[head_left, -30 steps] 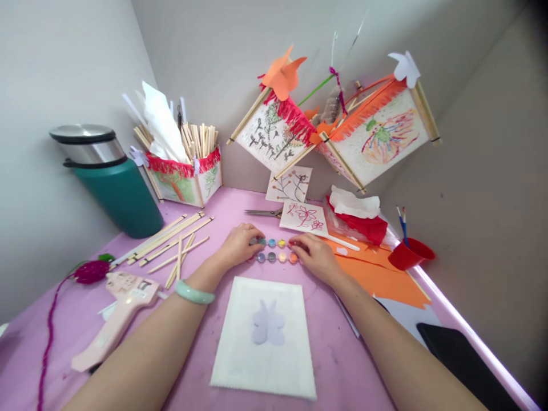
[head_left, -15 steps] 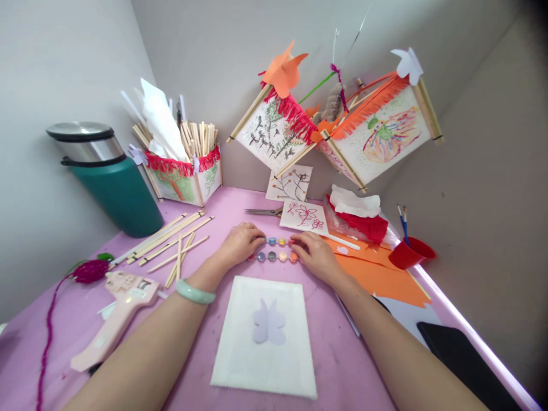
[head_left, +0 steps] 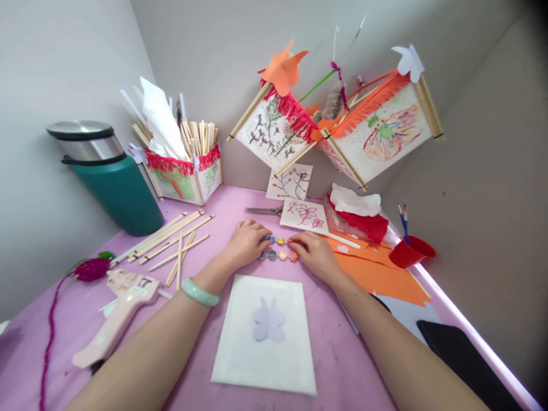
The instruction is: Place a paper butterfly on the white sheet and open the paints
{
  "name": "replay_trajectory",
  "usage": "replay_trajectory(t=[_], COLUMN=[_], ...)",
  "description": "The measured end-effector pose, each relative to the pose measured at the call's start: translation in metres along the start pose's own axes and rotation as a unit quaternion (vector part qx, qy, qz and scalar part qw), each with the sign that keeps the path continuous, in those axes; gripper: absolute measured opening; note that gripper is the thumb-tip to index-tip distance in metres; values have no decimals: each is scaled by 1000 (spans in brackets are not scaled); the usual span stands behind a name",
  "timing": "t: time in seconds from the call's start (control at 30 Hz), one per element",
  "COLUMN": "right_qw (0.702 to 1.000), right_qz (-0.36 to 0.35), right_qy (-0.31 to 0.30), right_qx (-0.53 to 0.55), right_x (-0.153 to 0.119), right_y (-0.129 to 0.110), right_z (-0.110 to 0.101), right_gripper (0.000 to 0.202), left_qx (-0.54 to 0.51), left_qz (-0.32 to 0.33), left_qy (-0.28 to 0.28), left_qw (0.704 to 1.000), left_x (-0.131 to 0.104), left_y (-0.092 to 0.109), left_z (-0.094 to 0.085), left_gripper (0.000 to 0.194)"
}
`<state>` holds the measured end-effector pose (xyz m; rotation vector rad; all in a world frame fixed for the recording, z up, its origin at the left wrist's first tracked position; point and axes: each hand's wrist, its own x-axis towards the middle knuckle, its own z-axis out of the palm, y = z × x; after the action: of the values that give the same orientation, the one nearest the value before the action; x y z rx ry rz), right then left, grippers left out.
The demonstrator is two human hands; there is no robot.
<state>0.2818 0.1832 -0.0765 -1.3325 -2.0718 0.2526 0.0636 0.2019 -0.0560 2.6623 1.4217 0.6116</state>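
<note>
Two short rows of small paint pots in several colours lie on the pink-purple table between my hands. My left hand has its fingers bent over the left end of the rows, hiding some pots. At the opposite end, my right hand grips the pot at the end of the far row with thumb and fingertips. Closer to me lies a white fabric-like sheet, with a pale lilac paper butterfly on its middle.
On the left are a pink glue gun, wooden sticks, purple yarn and a green flask. Scissors lie behind my hands. Orange paper, a red cup with brushes and a black phone-like object are right. A decorated lantern hangs above.
My left hand has slid slightly right along the paint pots, covering more of the left end. My right hand stays almost where it was.
</note>
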Motion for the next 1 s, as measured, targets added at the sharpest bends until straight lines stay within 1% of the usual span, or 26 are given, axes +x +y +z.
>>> replay_trajectory(t=[0.17, 0.3, 0.4, 0.5, 0.57, 0.77, 0.87, 1.0], right_qw=[997, 991, 989, 991, 992, 995, 995, 992], right_qz=[-50, -94, -109, -101, -94, -70, -47, 2], right_qy=[15, 18, 34, 64, 72, 76, 60, 46], right_qx=[-59, -96, -92, -66, -43, 3, 57, 122], right_x=[-3, -4, -4, -4, -3, -2, -2, -3], right_y=[-6, -13, -19, -23, -23, -18, -21, -28], right_z=[1, -2, -5, -7, -7, -4, -5, -7], right_gripper=[17, 18, 20, 27, 33, 21, 23, 18], left_qx=[19, 36, 38, 11, -12, -4, 0, -28], left_qz=[40, 45, 51, 66, 84, 132, 138, 140], left_qy=[5, 10, 38, 77, 93, 102, 105, 127], left_qw=[999, 998, 997, 995, 992, 986, 985, 982], left_x=[1, 2, 2, 2, 2, 2, 3, 3], left_y=[6, 7, 7, 11, 15, 21, 20, 20], left_z=[3, 4, 2, -1, -3, -3, -3, -5], left_gripper=[25, 24, 22, 24, 25, 27, 26, 25])
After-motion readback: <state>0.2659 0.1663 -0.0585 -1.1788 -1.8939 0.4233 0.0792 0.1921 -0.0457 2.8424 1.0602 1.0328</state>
